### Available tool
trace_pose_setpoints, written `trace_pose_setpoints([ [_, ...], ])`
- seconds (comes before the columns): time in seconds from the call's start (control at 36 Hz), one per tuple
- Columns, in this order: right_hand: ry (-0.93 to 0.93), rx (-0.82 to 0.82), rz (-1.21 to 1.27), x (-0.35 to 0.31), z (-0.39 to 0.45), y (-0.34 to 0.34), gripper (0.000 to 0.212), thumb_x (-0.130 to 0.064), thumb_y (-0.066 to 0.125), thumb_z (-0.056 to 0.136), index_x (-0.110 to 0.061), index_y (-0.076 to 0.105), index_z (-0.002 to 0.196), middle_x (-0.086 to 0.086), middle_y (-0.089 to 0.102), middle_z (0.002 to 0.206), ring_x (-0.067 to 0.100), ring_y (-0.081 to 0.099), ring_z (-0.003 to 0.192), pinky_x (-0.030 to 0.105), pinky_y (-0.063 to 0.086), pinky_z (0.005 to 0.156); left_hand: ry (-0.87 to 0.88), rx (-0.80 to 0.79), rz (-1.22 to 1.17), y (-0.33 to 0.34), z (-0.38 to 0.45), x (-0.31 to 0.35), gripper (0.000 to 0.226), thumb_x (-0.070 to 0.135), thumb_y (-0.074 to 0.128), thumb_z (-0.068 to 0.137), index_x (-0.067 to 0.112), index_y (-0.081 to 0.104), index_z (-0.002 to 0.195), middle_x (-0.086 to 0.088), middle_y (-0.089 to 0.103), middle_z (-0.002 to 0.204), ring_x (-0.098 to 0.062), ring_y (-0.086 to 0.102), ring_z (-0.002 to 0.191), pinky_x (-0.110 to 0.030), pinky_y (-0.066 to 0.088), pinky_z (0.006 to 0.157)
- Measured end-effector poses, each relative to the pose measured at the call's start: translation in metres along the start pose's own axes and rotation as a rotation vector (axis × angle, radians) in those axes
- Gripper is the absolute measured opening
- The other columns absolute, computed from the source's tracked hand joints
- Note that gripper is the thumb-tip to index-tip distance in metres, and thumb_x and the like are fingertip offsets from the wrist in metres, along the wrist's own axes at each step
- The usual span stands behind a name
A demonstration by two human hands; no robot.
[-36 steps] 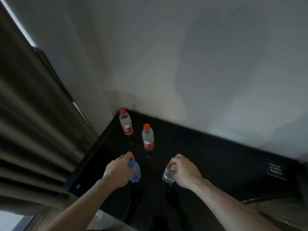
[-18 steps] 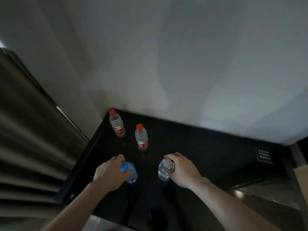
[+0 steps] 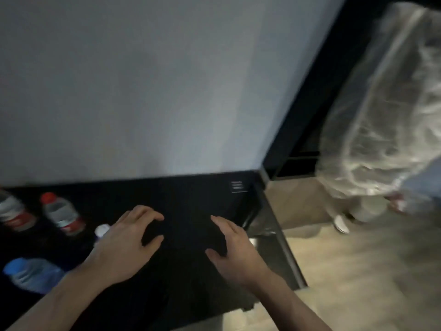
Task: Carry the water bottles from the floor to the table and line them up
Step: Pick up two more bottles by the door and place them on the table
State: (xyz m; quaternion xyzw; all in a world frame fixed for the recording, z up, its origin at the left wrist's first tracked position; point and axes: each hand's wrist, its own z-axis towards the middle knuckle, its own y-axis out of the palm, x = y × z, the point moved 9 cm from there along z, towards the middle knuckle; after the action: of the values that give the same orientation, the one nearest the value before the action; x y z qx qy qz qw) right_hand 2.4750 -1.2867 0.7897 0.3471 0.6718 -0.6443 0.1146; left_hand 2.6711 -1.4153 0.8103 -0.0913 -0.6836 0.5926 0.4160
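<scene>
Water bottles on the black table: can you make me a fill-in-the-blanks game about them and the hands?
1. Both hands, the left hand and the right hand, are holding ____.
2. The bottle beside the left edge bottle has a ____ cap.
3. The bottle nearest the person has a ____ cap.
4. The table is coloured ____.

Missing words: nothing; red; blue; black

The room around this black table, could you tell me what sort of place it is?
Probably a hotel or guest room: a glossy black table against a plain wall, clear red-capped water bottles, and a plastic-wrapped white bundle beside it.
</scene>
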Motion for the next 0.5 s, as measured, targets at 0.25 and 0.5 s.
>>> trace_pose_setpoints([
  [0.25, 0.228, 0.237, -0.072, 0.161, -0.193, -0.120, 0.073, -0.038, 0.066, 0.092, -0.031, 0.030, 0.156, -0.008, 0.029, 0.162, 0.011, 0.022, 0.148, 0.016, 0.013, 0.117, 0.372, -0.204, 0.003, 0.111, -0.003, 0.255, 0.052, 0.055, 0.058, 0.091, 0.047, 0.040, 0.139, 0.029, 0.025, 0.145, 0.008, 0.029, 0.129, -0.022, 0.031, 0.109],
  [0.5, 0.461, 0.325, -0.073, 0.288, -0.335, -0.199, 0.076, -0.048, 0.059, 0.096, -0.036, 0.019, 0.159, -0.007, 0.012, 0.168, 0.018, 0.009, 0.155, 0.033, 0.014, 0.125, 0.635, -0.298, 0.021, 0.183, -0.031, 0.464, 0.064, 0.051, 0.056, 0.094, 0.039, 0.032, 0.151, 0.018, 0.013, 0.161, -0.007, 0.014, 0.148, -0.036, 0.023, 0.121],
])
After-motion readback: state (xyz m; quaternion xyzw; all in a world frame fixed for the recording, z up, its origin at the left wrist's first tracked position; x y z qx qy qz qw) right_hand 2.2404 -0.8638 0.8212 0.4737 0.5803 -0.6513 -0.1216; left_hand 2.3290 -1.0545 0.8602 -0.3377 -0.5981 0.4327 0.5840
